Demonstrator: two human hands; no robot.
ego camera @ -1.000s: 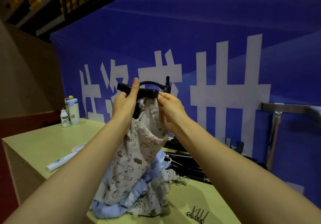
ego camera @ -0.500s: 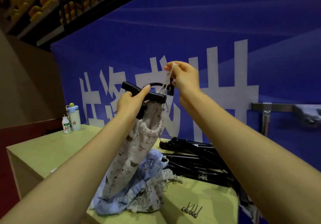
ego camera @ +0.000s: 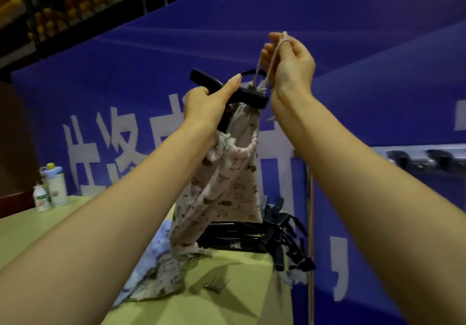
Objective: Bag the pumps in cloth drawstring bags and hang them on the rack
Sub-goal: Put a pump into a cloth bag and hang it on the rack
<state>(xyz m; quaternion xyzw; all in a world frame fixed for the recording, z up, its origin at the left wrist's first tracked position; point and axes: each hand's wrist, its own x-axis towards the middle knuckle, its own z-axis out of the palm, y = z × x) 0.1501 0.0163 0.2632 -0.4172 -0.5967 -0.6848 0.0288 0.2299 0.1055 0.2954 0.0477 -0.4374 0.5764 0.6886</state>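
A black pump sits inside a printed cloth drawstring bag (ego camera: 227, 186), with only its T-handle (ego camera: 242, 94) sticking out of the top. My left hand (ego camera: 206, 103) grips the handle and holds pump and bag up above the table. My right hand (ego camera: 290, 60) is raised higher and pinches the pale drawstring (ego camera: 273, 56), which runs taut down to the gathered bag mouth. The pump body is hidden by the cloth. The metal rack bar (ego camera: 416, 150) with dark hooks is at the right.
More black pumps (ego camera: 254, 236) lie piled on the green table (ego camera: 234, 307) near its right edge. Spare cloth bags (ego camera: 161, 266) are heaped below the held bag, with metal hooks (ego camera: 216, 284) beside them. Two bottles (ego camera: 50, 188) stand far left. A blue banner backs everything.
My right hand left the bag mouth, took the drawstring and pulled it upward, drawing the mouth tight under the handle. My left hand lifted pump and bag higher.
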